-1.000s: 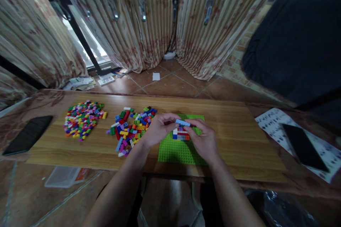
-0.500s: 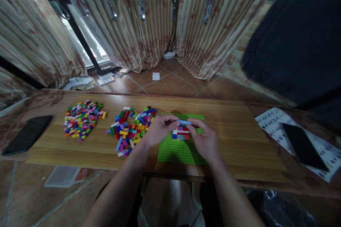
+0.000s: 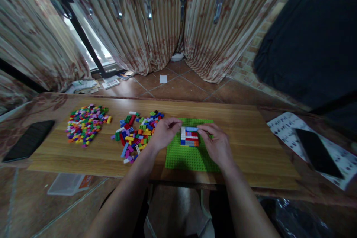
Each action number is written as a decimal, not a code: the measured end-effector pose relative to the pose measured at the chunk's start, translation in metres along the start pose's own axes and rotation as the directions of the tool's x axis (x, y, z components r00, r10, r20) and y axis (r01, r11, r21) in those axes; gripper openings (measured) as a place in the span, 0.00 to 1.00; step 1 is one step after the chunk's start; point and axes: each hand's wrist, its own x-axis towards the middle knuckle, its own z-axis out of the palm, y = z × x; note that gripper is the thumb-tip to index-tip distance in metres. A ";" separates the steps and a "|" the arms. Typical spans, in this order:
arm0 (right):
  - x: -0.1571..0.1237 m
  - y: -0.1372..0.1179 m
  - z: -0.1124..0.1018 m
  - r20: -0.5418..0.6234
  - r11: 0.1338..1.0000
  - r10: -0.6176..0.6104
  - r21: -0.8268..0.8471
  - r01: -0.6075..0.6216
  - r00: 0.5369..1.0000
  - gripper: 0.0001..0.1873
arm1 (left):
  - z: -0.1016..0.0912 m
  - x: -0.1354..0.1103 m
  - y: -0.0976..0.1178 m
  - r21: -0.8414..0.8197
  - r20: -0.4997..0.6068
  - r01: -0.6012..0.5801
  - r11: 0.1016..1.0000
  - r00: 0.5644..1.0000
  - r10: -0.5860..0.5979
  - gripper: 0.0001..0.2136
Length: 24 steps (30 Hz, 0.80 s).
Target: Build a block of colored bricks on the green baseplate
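A light blue brick (image 3: 191, 129) lies along the far edge of a small block of white, red, blue, grey and orange bricks (image 3: 190, 138). This block sits on a green studded baseplate (image 3: 192, 161). My right hand (image 3: 216, 144) pinches the light blue brick's right end between thumb and forefinger. Just left of the block, my left hand (image 3: 165, 132) hovers with thumb and forefinger a little apart and nothing visible between them.
Mixed loose bricks (image 3: 134, 137) lie left of the baseplate on the wooden tabletop (image 3: 251, 148). Farther left is a pile of smaller bricks (image 3: 86, 124). A black tablet (image 3: 29, 140) lies at far left; at right a dark phone-like slab (image 3: 319, 153) rests on a printed sheet (image 3: 287, 124).
The light blue brick has come down from between both hands onto the block's far edge. My left hand has let go and drawn back leftward; my right hand stays at its right end.
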 end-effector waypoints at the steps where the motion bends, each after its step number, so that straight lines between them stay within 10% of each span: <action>1: 0.000 0.001 0.000 0.005 1.000 0.000 -0.003 0.000 1.000 0.10 | 0.000 0.001 -0.002 0.024 -0.016 -0.002 1.000 1.000 0.002 0.09; 24: -0.003 0.013 0.013 -0.004 0.991 0.116 -0.069 -0.116 0.993 0.11 | 0.008 0.001 -0.018 0.197 0.008 0.034 0.980 0.999 -0.036 0.12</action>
